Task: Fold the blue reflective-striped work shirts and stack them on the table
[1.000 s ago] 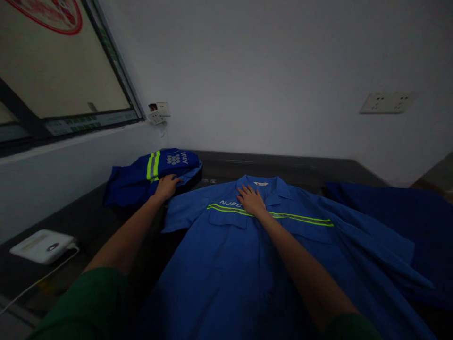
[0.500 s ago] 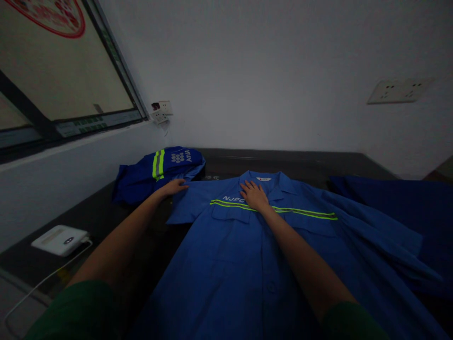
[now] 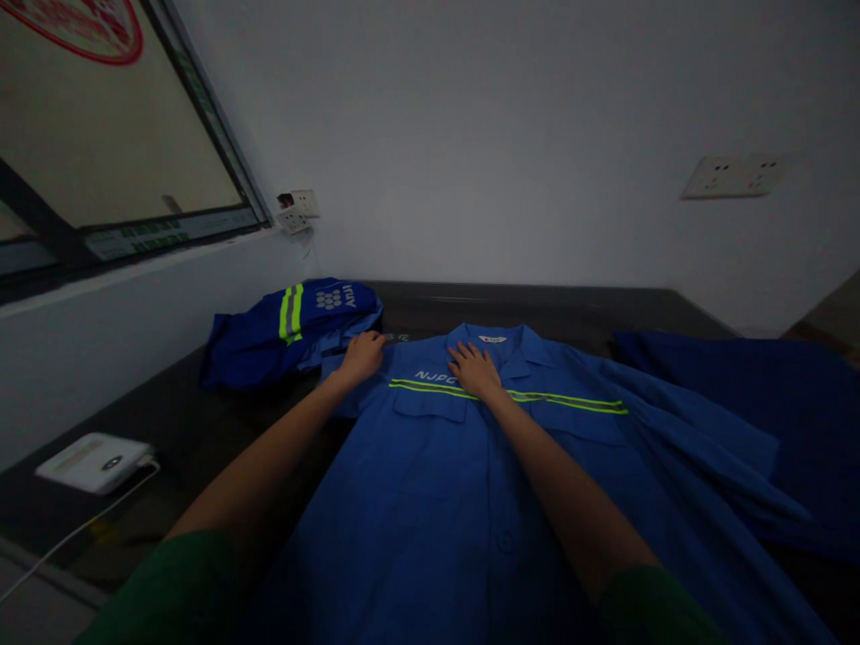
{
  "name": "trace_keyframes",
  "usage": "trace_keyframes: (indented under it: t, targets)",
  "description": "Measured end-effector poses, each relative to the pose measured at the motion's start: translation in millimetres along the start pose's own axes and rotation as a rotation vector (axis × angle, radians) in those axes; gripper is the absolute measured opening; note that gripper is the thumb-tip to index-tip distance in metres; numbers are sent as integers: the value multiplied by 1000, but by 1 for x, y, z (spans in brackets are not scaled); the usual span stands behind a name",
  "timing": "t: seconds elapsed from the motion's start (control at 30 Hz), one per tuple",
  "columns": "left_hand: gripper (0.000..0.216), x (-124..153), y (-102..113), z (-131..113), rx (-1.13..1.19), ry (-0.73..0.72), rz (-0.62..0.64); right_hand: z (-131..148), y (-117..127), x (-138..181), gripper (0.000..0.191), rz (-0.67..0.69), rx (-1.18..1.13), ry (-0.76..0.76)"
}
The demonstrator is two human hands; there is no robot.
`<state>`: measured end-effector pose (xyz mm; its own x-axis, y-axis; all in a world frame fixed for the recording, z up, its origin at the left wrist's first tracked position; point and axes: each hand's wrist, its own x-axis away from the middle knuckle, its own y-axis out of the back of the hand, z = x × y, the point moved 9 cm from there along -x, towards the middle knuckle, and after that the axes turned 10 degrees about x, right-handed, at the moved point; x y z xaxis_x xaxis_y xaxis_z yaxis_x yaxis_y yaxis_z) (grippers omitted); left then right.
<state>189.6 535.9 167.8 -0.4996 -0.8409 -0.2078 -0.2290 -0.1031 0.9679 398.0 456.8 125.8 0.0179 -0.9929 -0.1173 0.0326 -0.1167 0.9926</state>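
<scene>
A blue short-sleeved work shirt [image 3: 430,484] lies spread front up on a dark tabletop, its collar at the far side and a yellow-green stripe across the chest. My right hand [image 3: 476,371] rests flat on the upper chest just below the collar, fingers spread, covering part of the white lettering. On the upper part of the left-side sleeve, near the shoulder, lies my left hand [image 3: 363,356], fingers slightly bent and resting on the cloth. My left forearm hides part of that sleeve.
A darker blue garment [image 3: 259,336] with a reflective band lies bunched at the back left. Dark blue cloth [image 3: 732,385] lies at the right, partly under the shirt's sleeve. A white device [image 3: 98,463] with a cable sits front left. Walls and a window border the table [image 3: 537,300].
My left hand has slid right along the sleeve, from its outer end to near the shoulder. My right hand stays on the chest. The view has shifted slightly.
</scene>
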Motion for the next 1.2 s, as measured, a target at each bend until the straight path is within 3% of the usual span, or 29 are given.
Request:
trace_keyframes:
  t: [0.1, 0.17, 0.27, 0.37, 0.7, 0.8, 0.9, 0.97, 1.03, 1.1, 1.2]
  targets:
    - [45, -13, -31, -55, 174, -157, 66, 0, 0, 0, 51, 13, -6, -7]
    - [49, -20, -47, -69, 224, -143, 69, 1, 1, 1, 51, 20, -3, -4]
    - [53, -25, -65, -64, 245, -36, 111, 2, 2, 2, 51, 13, 4, 0]
    - [54, -25, -69, -56, 246, 15, 140, 1, 3, 1, 51, -2, 3, 1]
    - [54, -24, -72, -57, 156, 20, 200, 1, 3, 1, 50, -3, -22, -9]
    - [53, -24, -69, -59, 148, 8, 182, 3, 24, 7, 48, -69, -66, -17]
    - [49, -24, -60, -67, 140, -22, 142, -3, 63, 26, 45, -216, -128, 12]
    - [48, -25, -52, -80, 137, -50, 94, -24, 86, 48, 40, -267, -173, 21]
    - [47, -27, -44, -101, 143, -90, 44, -65, 103, 76, 34, -267, -204, -29]
    - [44, -30, -41, -133, 161, -148, 23, -125, 115, 110, 31, -244, -203, -143]
    - [39, -34, -48, -201, 203, -273, 62, -232, 131, 174, 30, -264, -132, -414]
